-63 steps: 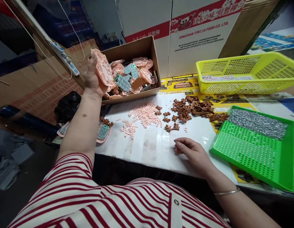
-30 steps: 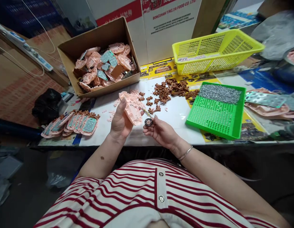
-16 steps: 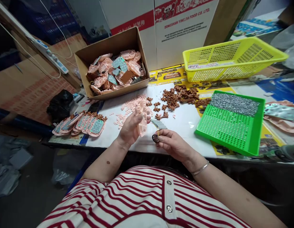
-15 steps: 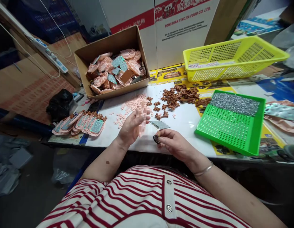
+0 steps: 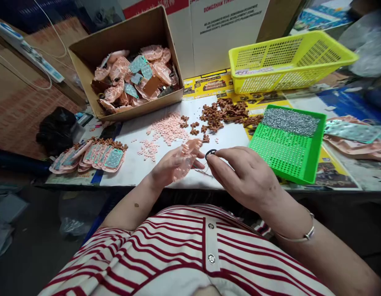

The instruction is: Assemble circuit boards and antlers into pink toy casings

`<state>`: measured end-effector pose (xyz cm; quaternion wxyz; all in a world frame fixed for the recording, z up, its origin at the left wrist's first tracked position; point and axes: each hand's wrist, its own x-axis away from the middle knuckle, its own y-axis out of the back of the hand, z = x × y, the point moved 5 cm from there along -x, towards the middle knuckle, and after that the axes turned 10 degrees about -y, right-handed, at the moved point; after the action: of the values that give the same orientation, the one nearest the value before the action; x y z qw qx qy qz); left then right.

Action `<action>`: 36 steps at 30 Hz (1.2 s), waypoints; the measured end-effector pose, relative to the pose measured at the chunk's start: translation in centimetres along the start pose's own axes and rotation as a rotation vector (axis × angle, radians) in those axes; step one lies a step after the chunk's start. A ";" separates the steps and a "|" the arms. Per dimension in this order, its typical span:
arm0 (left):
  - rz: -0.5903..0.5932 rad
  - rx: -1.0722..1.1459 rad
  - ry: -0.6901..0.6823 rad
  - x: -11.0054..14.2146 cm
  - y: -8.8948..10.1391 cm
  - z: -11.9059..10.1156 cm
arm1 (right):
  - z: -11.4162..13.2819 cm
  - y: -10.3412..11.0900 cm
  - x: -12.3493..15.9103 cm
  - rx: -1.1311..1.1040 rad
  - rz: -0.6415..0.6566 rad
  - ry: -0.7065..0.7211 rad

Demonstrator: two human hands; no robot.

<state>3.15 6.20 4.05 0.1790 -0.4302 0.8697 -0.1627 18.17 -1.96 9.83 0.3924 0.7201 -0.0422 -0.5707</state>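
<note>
My left hand (image 5: 165, 166) is closed around a translucent pink plastic shell (image 5: 187, 158), tilted up above the white sheet. Between thumb and fingertips of my right hand (image 5: 245, 174) is a small round black part (image 5: 210, 154), its face toward the shell but apart from it. Thin wires (image 5: 204, 172) run below it near the shell; where they end is hidden behind my hands. Just beyond the shell lie small pink plastic pieces (image 5: 168, 128) and a heap of brown branched plastic parts (image 5: 222, 117).
A cardboard box (image 5: 125, 113) holds pink shells with circuit boards. Assembled pink units (image 5: 113, 158) are stacked at left. Right of my hands stands a green tray (image 5: 319, 152) of small metal screws, with a yellow basket (image 5: 289, 65) behind it. More shells (image 5: 356, 131) lie far right.
My right hand has raised the round black part and turned it over. The shell in my left hand has tilted and come nearer to it. The camera view has shifted.
</note>
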 end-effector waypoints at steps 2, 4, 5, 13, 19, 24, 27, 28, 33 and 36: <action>0.045 0.055 0.082 0.4 -0.6 0.8 | -0.1 -0.1 -0.2 -0.096 -0.035 0.012; 0.051 0.104 0.143 0.7 -0.8 1.6 | -0.5 -0.7 -0.2 -0.219 -0.023 -0.029; 0.041 0.130 0.160 0.8 -0.8 1.9 | -0.7 -1.0 -0.2 -0.283 -0.008 -0.063; -0.061 0.259 0.231 0.7 -0.6 3.1 | -1.3 -2.9 0.8 -0.612 0.165 -0.238; -0.060 0.280 0.229 0.6 -0.8 3.4 | -1.2 -3.2 0.8 -0.449 0.063 -0.266; -0.059 0.273 0.244 0.7 -0.9 3.4 | -1.2 -3.2 0.9 -0.351 0.057 -0.247; -0.090 0.266 0.233 0.7 -0.9 3.5 | -1.4 -3.1 1.1 -0.368 0.054 -0.251; -0.115 0.265 0.213 0.7 -0.9 3.4 | -1.4 -2.9 1.1 -0.365 0.044 -0.248; -0.189 0.248 0.150 0.6 -0.9 3.4 | -1.2 -2.1 1.3 -0.371 -0.067 -0.253; -0.177 0.248 0.144 0.8 -1.0 3.6 | -1.2 -2.2 1.4 -0.361 -0.103 -0.272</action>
<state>5.00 4.48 1.22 0.1528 -0.4669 0.8122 -0.3145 18.81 -0.53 7.47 0.4760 0.5556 0.0449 -0.6802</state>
